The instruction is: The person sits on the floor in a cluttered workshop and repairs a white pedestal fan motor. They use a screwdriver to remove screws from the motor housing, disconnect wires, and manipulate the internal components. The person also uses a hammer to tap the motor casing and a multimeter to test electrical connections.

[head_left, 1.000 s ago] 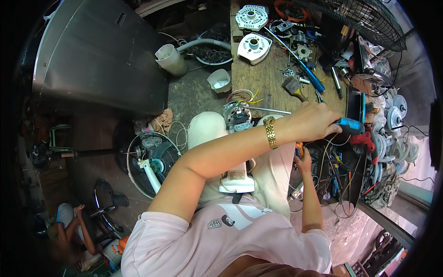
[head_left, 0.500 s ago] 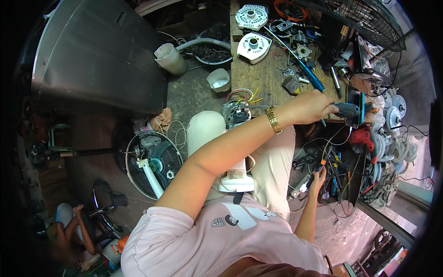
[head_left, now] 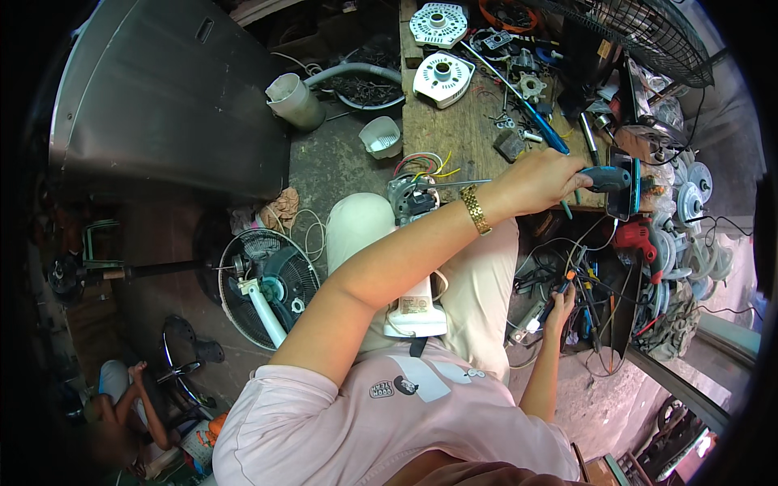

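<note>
My left hand (head_left: 541, 180), with a gold watch on the wrist, is closed round a long screwdriver; its blue-grey handle (head_left: 608, 178) sticks out past my fingers. The metal shaft (head_left: 460, 184) runs left to a fan motor (head_left: 415, 198) with red, yellow and green wires. This motor sits on a white fan body (head_left: 415, 316) held upright between my thighs; my forearm hides its middle. Low at the right, my right hand (head_left: 561, 306) is closed on a slim dark tool with an orange end (head_left: 570, 277), above a bin of tools and cords.
A wooden bench (head_left: 454, 134) carries two white motor covers (head_left: 442, 78), a blue-handled screwdriver (head_left: 551, 136) and small parts. A phone (head_left: 626, 190) stands at its right, near a red drill (head_left: 636, 236). To the left are a fan cage (head_left: 267, 283), a metal cabinet (head_left: 170, 97) and a seated person (head_left: 134, 405).
My right hand and the orange-ended tool have shifted slightly. The screwdriver handle has turned a little in my left hand, and the whole view has moved slightly.
</note>
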Available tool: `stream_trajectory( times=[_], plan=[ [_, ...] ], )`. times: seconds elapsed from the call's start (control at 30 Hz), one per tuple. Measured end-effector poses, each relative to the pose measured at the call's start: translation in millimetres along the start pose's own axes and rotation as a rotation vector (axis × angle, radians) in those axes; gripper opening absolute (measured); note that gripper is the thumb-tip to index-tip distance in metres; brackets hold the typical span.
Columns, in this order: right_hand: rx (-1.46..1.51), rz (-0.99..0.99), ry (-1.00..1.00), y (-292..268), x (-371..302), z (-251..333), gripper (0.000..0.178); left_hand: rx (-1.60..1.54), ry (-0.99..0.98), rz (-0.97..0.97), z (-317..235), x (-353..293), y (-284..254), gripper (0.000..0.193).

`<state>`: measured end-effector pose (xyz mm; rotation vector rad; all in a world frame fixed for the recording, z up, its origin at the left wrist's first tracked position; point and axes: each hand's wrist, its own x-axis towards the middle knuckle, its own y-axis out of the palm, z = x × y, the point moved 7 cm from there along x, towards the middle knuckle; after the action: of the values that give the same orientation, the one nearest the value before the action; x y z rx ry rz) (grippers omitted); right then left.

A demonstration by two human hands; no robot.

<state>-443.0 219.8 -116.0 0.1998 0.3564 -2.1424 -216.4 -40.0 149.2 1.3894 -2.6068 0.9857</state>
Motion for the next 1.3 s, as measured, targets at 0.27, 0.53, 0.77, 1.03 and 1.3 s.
stream_trajectory(
  times=[0.27, 0.53, 0.77, 1.03, 1.3],
  plan=[
    [0.207, 0.017, 0.084, 1.3, 1.9, 23.9, 0.046, 0.049, 0.03, -0.023, -9.6, -5.4, -2.7, 0.029],
    [0.149, 0.053, -0.311, -18.0, 32.9, 224.7, 0.041, 0.101, 0.118, -0.082, -10.7, -15.1, 3.8, 0.029],
    [-0.355, 0.12, -0.524, 31.6, 7.4, 316.9, 0.061, 0.066, 0.101, -0.045, -23.5, -11.1, -9.2, 0.032],
    [0.309, 0.142, -0.437, -88.0, 57.1, 382.5, 0.029, 0.065, 0.092, -0.129, -20.4, -20.1, -20.5, 0.034],
    [0.268, 0.108, -0.437, -38.8, 29.7, 363.2, 0.029, 0.06, 0.214, -0.158, -51.7, -13.6, -21.4, 0.035]
  ],
)
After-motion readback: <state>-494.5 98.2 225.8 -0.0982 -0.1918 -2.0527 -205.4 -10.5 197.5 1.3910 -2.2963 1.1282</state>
